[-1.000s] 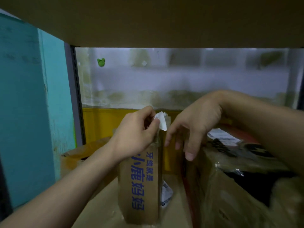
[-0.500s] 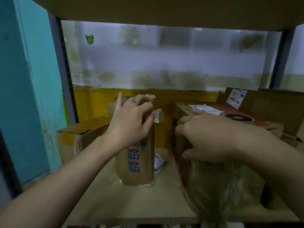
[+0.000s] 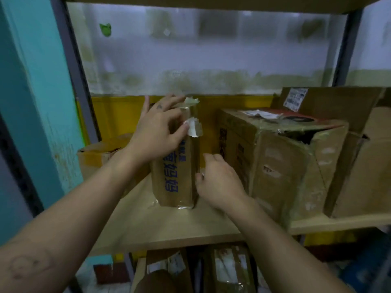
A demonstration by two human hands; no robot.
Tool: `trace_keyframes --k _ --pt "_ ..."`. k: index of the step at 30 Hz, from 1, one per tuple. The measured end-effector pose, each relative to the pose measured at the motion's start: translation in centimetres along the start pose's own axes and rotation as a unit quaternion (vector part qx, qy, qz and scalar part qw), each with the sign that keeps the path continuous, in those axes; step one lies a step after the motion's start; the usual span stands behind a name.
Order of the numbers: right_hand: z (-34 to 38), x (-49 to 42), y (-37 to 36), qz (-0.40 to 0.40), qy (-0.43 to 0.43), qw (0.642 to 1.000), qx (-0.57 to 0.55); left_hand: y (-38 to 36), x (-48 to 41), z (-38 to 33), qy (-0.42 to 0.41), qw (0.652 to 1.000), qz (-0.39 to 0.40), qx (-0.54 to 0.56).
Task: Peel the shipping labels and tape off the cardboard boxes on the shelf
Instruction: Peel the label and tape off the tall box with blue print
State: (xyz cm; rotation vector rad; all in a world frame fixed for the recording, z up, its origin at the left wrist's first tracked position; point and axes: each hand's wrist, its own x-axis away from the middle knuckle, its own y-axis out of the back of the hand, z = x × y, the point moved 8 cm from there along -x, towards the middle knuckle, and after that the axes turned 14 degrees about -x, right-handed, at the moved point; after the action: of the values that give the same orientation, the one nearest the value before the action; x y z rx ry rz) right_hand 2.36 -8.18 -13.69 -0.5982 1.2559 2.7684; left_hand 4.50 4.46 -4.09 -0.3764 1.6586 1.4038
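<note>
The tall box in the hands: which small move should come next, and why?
Probably the right hand should peel the tape up the right edge of the tall box, since its fingers curl at that edge while the left hand grips the top.

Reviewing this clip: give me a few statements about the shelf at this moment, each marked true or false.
1. The tall narrow cardboard box with blue printing stands upright on the pale wooden shelf board. True.
2. The left hand rests on the large battered cardboard box. False: it grips the narrow box's upper part, thumb against a white peeled scrap.
3. The right hand is at the narrow box's lower right edge. True.
4. The brown cardboard flap at back right is bare. False: a white shipping label is stuck on it.
</note>
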Motion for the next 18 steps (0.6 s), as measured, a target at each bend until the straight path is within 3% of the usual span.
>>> trace_keyframes --k 4,7,13,18 --pt "-5.3 -0.7 -5.3 0.060 -0.065 0.996 0.033 0.0 2.6 -1.4 0.003 0.998 -0.056 -0.001" --pt "-6.6 -1.3 -8.3 0.103 -0.046 0.992 0.058 -0.9 5.2 -1.5 0.026 0.996 -0.082 0.028" --pt "-8.6 -3.1 -10.3 0.115 -0.074 0.990 0.024 -6.2 12.3 -1.5 0.125 0.990 -0.034 0.047" --pt "-7.8 -3.3 -8.5 0.060 -0.046 0.985 0.155 -9.2 14.1 -1.5 0.171 0.981 0.010 0.090"
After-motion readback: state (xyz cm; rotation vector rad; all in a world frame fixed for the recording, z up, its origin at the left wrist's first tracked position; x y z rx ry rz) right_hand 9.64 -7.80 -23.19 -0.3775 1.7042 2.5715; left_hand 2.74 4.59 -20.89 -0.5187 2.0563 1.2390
